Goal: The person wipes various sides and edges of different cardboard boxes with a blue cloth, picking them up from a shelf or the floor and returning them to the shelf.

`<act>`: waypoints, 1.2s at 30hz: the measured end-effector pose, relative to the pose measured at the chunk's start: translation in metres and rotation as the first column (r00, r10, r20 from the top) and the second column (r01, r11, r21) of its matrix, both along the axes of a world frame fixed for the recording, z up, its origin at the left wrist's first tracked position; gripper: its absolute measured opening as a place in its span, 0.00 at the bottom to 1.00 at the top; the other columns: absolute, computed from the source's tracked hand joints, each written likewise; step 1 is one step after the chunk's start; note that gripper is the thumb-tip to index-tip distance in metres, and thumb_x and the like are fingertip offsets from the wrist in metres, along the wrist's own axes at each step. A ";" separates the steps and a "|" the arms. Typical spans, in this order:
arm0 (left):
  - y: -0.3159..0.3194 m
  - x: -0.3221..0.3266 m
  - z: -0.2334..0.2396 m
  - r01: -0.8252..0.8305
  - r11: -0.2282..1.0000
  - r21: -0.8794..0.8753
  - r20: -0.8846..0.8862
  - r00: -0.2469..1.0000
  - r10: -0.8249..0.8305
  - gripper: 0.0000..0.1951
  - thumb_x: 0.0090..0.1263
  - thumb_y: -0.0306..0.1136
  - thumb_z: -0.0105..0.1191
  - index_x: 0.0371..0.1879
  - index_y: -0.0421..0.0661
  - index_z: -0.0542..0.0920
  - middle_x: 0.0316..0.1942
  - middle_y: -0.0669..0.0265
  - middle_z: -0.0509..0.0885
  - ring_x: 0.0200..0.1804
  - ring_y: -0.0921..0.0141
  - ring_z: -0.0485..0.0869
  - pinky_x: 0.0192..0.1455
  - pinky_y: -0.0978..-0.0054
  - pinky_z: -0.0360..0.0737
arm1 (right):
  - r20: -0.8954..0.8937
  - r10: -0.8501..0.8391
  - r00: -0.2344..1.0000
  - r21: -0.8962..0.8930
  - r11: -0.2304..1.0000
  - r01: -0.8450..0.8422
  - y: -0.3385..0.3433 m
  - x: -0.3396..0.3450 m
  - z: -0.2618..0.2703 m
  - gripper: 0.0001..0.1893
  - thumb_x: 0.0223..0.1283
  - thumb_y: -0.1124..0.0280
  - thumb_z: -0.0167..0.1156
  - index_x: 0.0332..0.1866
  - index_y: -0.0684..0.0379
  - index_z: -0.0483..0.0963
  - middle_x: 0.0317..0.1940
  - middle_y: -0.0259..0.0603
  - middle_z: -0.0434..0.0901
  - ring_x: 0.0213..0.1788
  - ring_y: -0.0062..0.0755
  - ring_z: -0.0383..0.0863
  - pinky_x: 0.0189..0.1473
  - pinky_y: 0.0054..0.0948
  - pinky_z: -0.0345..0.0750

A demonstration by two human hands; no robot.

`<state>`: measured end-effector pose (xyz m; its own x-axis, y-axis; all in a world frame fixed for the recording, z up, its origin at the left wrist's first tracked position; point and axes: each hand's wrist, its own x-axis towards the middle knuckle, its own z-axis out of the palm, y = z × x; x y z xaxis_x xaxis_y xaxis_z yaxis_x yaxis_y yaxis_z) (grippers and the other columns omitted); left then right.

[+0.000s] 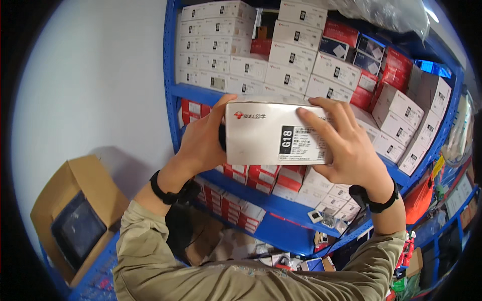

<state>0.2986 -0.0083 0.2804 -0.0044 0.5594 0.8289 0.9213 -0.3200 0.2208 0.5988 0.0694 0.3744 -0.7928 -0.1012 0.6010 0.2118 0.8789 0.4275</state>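
A white cardboard product box [252, 139] of the Bull brand, its printed label facing me, is held up in front of the shelves. My left hand [205, 135] grips its left end, with the thumb near the top left corner. Around the right end is my right hand [342, 139], two fingers over the top and front and the thumb at the lower right. Behind and above the held box, stacks of similar white boxes [214, 45] fill the upper shelf. A dark band circles each wrist.
Blue metal shelving [168, 49] spans the view, with red-and-white boxes [241, 214] lower down. At the lower left stands an open brown carton [90, 180] with a dark tray-like item inside. Clear plastic wrap [391, 15] hangs at the top right; an orange bag [420, 199] hangs at right.
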 end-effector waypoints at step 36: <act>0.235 -0.245 -0.051 0.102 0.995 -0.008 0.250 0.963 -0.097 0.32 0.68 0.35 0.66 0.71 0.41 0.73 0.68 0.47 0.78 0.70 0.48 0.77 0.71 0.58 0.75 | -0.197 -0.184 0.963 0.221 0.949 0.227 0.182 -0.239 0.114 0.36 0.47 0.69 0.80 0.66 0.42 0.77 0.70 0.56 0.69 0.71 0.62 0.71 0.72 0.49 0.72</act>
<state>0.0532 0.2271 0.2290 -0.1521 0.5848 0.7968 0.8002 -0.4003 0.4466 0.3594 0.2517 0.4885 -0.6983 -0.1049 0.7081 0.4657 0.6847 0.5607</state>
